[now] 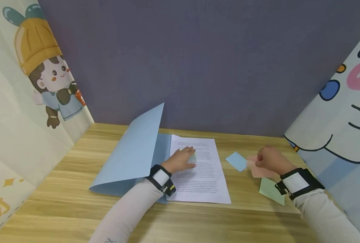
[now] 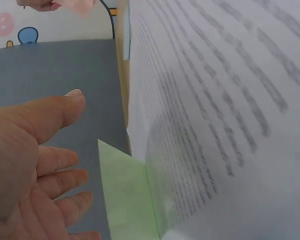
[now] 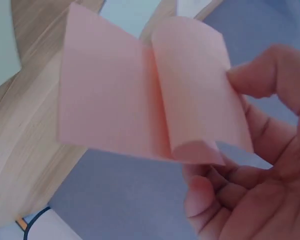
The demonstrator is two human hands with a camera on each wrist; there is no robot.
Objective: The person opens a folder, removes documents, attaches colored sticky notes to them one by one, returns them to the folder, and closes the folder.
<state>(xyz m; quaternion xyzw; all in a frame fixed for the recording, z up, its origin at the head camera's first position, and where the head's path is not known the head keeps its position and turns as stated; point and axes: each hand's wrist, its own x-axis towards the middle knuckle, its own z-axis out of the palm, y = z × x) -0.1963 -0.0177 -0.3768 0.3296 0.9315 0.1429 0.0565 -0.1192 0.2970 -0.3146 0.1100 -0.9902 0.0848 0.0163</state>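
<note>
My left hand (image 1: 180, 161) hovers close over a printed page (image 1: 198, 194), its fingers extended and holding nothing. A green sticky note (image 2: 127, 195) stands up from that page beside the fingers in the left wrist view. Over at the right, my right hand (image 1: 274, 159) pinches a pink sticky note (image 3: 200, 85) by its edge between thumb and fingers. The pinched sheet curls over, with a flat pink sheet (image 3: 107, 95) behind it. A light blue folder (image 1: 131, 148) lies open under the page, its cover raised on the left.
Between the page and my right hand lies a blue square of sticky notes (image 1: 237, 161). Green sticky notes (image 1: 271, 192) sit nearer, partly under the right wrist. A dark grey panel (image 1: 192, 67) stands behind the wooden table (image 1: 61, 182), with printed curtains at both sides.
</note>
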